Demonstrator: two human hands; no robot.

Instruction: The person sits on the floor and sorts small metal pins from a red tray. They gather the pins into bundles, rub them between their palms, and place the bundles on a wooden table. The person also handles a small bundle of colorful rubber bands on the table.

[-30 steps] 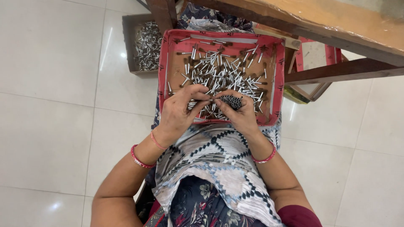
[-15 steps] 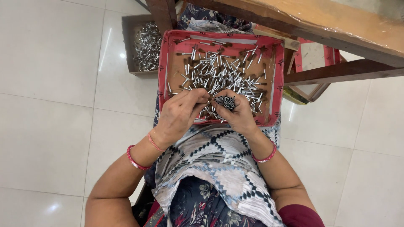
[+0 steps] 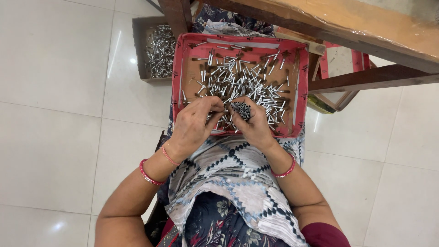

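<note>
- Evidently light and stiff, the small metal tubes (image 3: 238, 77) lie loose in the red tray (image 3: 295, 98) at the upper middle of the frame; smooth and probably slippery, each is best pinched at mid-length.
- Right hand (image 3: 254, 126), centre of the frame, is curled round a bundle of tubes (image 3: 241, 110), ends up.
- Left hand (image 3: 194, 126), just beside it, has its fingertips pressed together, seemingly pinching one tube.
- Both wrists rest over the lap, forearms angled inward.
</note>
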